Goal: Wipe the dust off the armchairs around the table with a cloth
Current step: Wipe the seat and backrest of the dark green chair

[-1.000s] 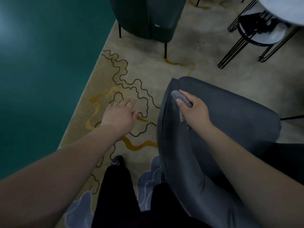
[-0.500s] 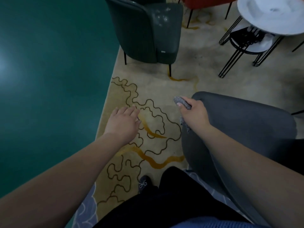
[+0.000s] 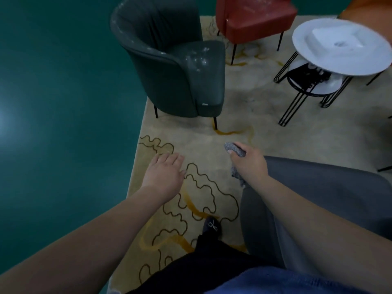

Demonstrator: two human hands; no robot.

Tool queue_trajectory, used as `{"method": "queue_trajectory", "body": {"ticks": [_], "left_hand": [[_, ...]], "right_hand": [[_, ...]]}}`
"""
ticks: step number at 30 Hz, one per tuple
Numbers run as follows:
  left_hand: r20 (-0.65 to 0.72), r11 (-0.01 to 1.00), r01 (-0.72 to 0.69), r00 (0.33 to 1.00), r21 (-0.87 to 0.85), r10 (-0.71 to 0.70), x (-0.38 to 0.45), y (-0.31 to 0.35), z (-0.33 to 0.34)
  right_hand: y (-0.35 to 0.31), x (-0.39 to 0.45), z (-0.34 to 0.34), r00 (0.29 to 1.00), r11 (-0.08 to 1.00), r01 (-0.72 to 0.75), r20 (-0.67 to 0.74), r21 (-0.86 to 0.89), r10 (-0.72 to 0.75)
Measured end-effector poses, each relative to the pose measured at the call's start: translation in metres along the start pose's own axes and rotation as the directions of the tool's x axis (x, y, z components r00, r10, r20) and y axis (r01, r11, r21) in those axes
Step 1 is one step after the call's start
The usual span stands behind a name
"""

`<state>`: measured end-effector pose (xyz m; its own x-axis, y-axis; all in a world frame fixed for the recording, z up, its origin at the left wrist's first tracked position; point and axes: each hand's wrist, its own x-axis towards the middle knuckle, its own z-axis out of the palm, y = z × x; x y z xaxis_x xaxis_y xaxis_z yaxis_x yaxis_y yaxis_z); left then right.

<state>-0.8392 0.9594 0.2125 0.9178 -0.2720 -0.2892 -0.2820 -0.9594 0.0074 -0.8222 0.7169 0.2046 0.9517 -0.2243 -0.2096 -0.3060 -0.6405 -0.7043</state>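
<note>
Between the right hand [image 3: 250,164] and the dark green armchair [image 3: 176,66] ahead lies a bare stretch of rug [image 3: 244,115], and on that gap the coming move is judged to turn. A grey cloth [image 3: 234,150] is gripped in the curled fingers of the right hand, one end jutting forward past the knuckles, the other hanging below the palm. It is held just above the near edge of a grey armchair [image 3: 318,187] at the lower right. The green armchair lies forward and slightly left of both hands, its seat facing right toward the table [image 3: 339,66]. The left hand [image 3: 164,172] is held spread, palm down, over the rug and touches nothing; it is about as near to that chair, though without the cloth. Three armchairs are counted: grey, green, and a red one [image 3: 252,18] beyond. One cloth, one round white table and one dark shoe [image 3: 211,227] are seen.
</note>
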Motion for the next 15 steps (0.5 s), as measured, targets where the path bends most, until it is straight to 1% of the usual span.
{"method": "queue_trajectory", "body": {"ticks": [3,9,13,15], "left_hand": [[0.022,1.0,-0.023,0.999,0.002,0.023,0.042,-0.007,-0.015],[-0.04,1.0,-0.022,0.999,0.003,0.022,0.11,-0.027,-0.049],[-0.048,0.998,-0.06,0.997,-0.013,0.059,0.162,-0.045,-0.069],[-0.061,0.996,-0.084,0.995,-0.015,0.083,0.185,-0.051,-0.077]], "right_hand": [[-0.01,0.043,-0.003,1.0,1.0,-0.013,0.005,0.014,0.013],[-0.035,0.107,-0.008,1.0,0.999,0.022,-0.004,-0.025,-0.022],[-0.055,0.149,-0.003,0.999,0.998,-0.038,-0.036,-0.051,0.036],[-0.065,0.166,-0.002,0.998,0.998,-0.041,-0.057,-0.041,0.039]]}}
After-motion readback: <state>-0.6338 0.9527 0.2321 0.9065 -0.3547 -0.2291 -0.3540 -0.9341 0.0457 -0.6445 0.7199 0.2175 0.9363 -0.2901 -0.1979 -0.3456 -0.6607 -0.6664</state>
